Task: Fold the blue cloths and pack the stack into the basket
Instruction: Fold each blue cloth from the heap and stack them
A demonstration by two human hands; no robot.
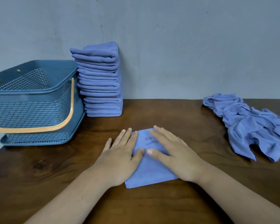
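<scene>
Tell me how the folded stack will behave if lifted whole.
The folded stack is tall and narrow, its top layers offset, so it will probably topple or shear. Its soft layers would likely sag unless supported underneath.

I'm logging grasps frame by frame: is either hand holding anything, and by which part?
Nothing is held. The left hand and right hand lie flat and open, pressing the folded blue cloth onto the table.

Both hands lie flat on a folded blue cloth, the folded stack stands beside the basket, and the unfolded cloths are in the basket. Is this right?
Not quite. The head view shows the unfolded cloths heaped on the wooden table at the right, not in the basket. Left hand, right hand, folded blue cloth and folded stack are as stated.
</scene>
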